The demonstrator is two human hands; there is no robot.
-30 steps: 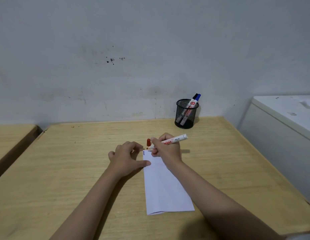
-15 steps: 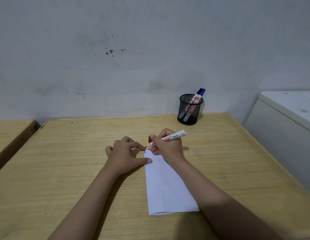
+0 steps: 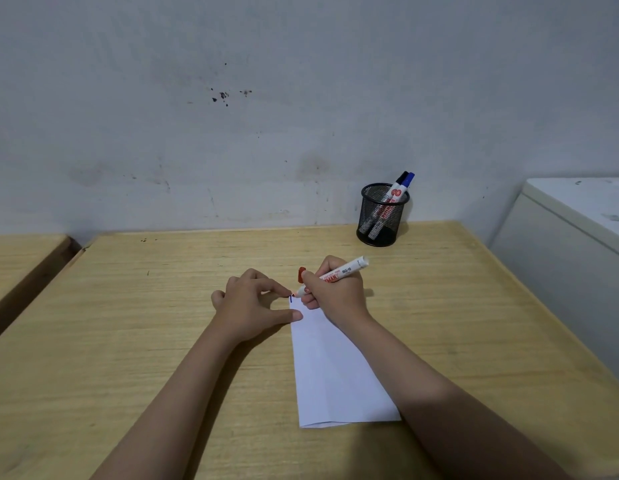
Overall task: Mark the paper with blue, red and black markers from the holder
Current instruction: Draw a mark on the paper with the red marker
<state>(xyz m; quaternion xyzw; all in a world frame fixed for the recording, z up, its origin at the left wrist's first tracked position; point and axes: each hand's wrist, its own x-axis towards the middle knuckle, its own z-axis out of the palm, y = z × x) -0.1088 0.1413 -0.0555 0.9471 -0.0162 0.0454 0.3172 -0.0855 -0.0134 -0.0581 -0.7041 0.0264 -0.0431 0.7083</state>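
Observation:
A folded white paper (image 3: pixel 332 372) lies on the wooden table (image 3: pixel 128 306) with a short blue line at its top left corner. My right hand (image 3: pixel 335 289) grips an uncapped red marker (image 3: pixel 346 271), its tip touching the paper just beside the blue line. The red cap (image 3: pixel 301 274) sticks up behind my right fingers. My left hand (image 3: pixel 252 303) presses thumb and forefinger on the paper's top left edge. A black mesh holder (image 3: pixel 382 216) stands at the back of the table with a blue marker (image 3: pixel 406 180) and a black marker (image 3: pixel 401 177) in it.
A grey stained wall rises right behind the table. A white cabinet (image 3: pixel 571 244) stands close to the table's right side. Another wooden table (image 3: pixel 20 261) sits to the left across a narrow gap.
The red marker's tip has come down from above the paper's top edge onto the paper beside the blue line. My left hand stays on the paper. The view has shifted slightly.

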